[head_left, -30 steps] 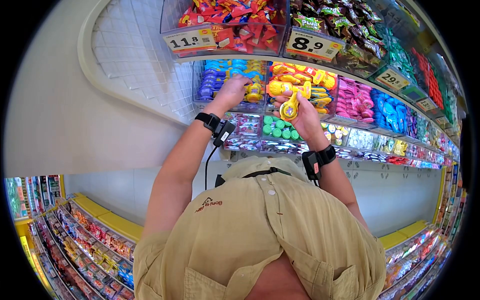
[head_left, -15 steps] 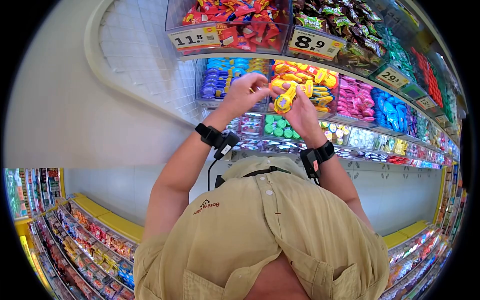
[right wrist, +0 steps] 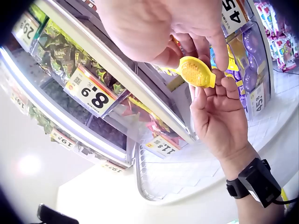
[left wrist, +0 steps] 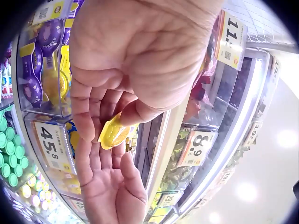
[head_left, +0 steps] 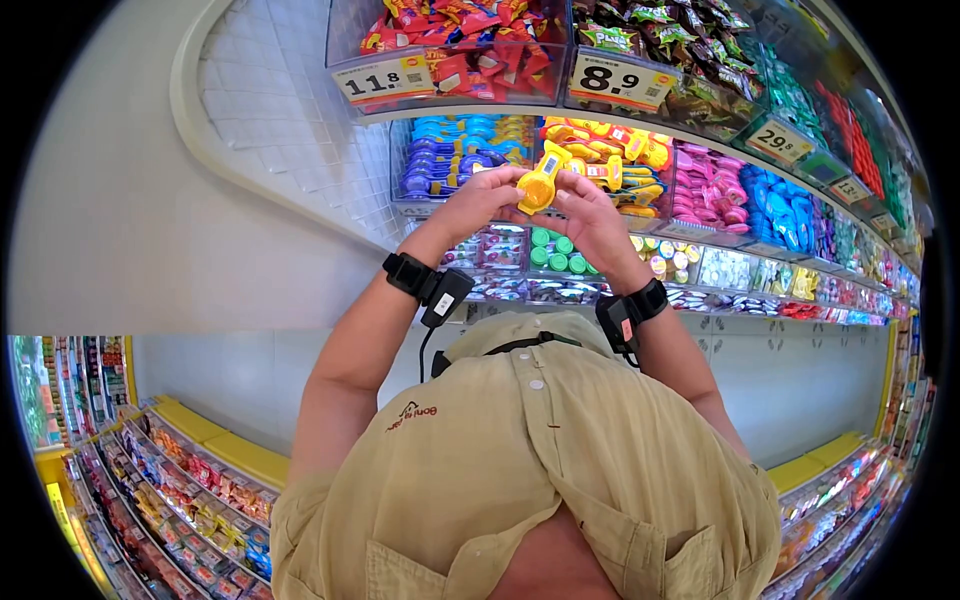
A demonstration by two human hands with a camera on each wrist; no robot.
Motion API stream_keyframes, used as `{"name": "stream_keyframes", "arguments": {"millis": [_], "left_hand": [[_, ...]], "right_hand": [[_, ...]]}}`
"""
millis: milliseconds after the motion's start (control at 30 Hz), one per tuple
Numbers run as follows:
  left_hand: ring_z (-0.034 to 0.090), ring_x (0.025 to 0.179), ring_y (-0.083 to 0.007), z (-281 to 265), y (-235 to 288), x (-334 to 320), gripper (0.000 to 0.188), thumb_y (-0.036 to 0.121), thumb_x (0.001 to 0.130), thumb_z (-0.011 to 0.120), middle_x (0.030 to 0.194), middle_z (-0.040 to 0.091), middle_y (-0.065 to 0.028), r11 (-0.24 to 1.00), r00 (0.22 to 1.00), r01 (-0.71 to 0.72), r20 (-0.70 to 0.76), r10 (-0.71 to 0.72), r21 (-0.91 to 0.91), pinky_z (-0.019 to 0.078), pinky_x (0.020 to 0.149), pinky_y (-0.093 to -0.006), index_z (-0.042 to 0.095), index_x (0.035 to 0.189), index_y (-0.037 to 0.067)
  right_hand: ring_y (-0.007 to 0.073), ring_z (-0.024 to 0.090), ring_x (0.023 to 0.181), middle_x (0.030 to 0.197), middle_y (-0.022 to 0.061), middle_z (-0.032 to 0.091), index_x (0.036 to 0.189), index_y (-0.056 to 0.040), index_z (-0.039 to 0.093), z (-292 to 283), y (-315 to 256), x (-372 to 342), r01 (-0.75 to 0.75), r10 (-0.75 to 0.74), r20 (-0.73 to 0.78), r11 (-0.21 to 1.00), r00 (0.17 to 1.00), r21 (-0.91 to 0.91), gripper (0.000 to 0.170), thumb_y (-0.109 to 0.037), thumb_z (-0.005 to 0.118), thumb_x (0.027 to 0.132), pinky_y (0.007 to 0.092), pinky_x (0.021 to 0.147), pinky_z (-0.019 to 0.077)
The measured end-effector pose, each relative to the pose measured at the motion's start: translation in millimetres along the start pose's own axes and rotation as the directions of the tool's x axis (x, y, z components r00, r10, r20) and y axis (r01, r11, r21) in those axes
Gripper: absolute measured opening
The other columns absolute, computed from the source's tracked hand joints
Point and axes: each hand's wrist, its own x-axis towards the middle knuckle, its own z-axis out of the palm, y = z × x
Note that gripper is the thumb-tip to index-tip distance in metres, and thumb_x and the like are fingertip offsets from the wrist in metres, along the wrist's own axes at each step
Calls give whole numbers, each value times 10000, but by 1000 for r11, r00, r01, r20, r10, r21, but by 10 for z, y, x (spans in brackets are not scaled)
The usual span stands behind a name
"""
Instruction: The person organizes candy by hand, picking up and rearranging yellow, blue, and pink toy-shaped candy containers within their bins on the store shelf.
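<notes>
1. Curving along the person's left, a broad cream display counter (head_left: pixel 90 180) is bordering tiers of packaged goods.
2. Person in a tan button-front shirt (head_left: pixel 480 430) is standing before these tiers, both forearms stretching toward them.
3. Upper tier: a clear plastic bin (head_left: pixel 490 97) is holding red-wrapped sweets (head_left: pixel 480 30). Beneath it, a second clear bin (head_left: pixel 397 170) is holding purple spoon-shaped packets (head_left: pixel 430 170), with blue and yellow ones beside them; this bin is lying just beyond the hands.
4. Left hand (head_left: pixel 490 200) is gripping: the left thumb (left wrist: pixel 135 114) is pressing on a packet from one side, fingers backing it from the other.
5. Right hand (head_left: pixel 592 222) is facing the left one, fingers reaching behind the packet, right thumb (right wrist: pixel 168 58) lying over or beside its narrower part. Whether this hand is pinching too, I cannot tell.
6. Smallest item: a glossy yellow plastic packet, round-bodied with a narrow tail (head_left: pixel 538 188), is hanging in the air between both hands. Its long axis is tilting: round end pointing back toward the wearer and slightly left, tail pointing away toward the bins and slightly right. The left fingertips are touching near the round end; both hands are sitting close, neither plainly nearer.
</notes>
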Motion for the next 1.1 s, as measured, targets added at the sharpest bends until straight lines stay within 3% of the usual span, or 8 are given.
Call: {"name": "stream_keyframes", "arguments": {"millis": [500,600,633,733,833,933,967,1100], "left_hand": [[610,902,-113,41,-82,-29,386,147,894,581,1061,606,-73,994,1000,-6,25,3,108,534,756,-256,473,1248,39],[608,894,-109,-87,-124,28,356,144,896,578,1033,614,-63,961,982,-85,-143,126,263,526,733,-246,494,1227,43],[611,892,-132,-191,-103,56,309,133,883,584,998,629,-70,844,937,-134,-212,279,519,512,740,-271,541,1173,35],[623,886,-210,-455,-10,149,281,102,850,589,977,634,-116,543,780,-133,-250,573,829,498,761,-325,573,1117,15],[610,907,-315,-568,47,283,279,77,817,593,989,621,-163,410,727,-134,-192,660,902,485,792,-375,582,1090,19],[587,925,-360,-595,-5,473,266,69,805,596,1004,616,-168,258,751,-120,-82,655,959,485,783,-397,588,1069,40],[583,931,-362,-588,-38,532,241,73,801,604,1008,618,-154,293,803,-49,-137,580,955,484,784,-411,595,1042,63],[594,919,-358,-672,-144,774,229,70,795,601,1009,619,-162,186,808,-30,-86,582,982,488,766,-440,599,1024,78]], "right_hand": [[144,606,888,998,55,590,1039,-30,530,-76,87,-20,-27,-13,-161,969,987,-246,160,-105,567,903,310,753,557],[141,607,876,987,61,602,1032,-40,530,-107,54,-65,18,-78,-188,954,979,-301,150,-120,560,909,293,729,546],[144,609,875,988,61,604,1035,-42,529,-141,44,-78,26,-89,-192,951,977,-308,152,-127,558,912,292,731,544],[146,612,868,982,65,611,1036,-46,528,-251,22,-117,41,-115,-215,946,970,-323,150,-137,547,919,285,728,536],[140,611,850,966,71,616,1022,-46,529,-297,14,-174,34,-119,-246,945,962,-325,132,-132,533,921,276,711,530],[138,612,839,960,71,616,1017,-47,530,-338,0,-239,26,-116,-253,942,960,-335,125,-129,526,922,272,710,528],[136,612,836,957,70,616,1015,-48,530,-354,-14,-263,25,-117,-253,940,960,-340,122,-127,524,922,270,710,527],[129,611,811,940,61,615,1013,-51,528,-369,-93,-374,35,-138,-280,938,950,-345,115,-121,521,922,263,703,525]]}}
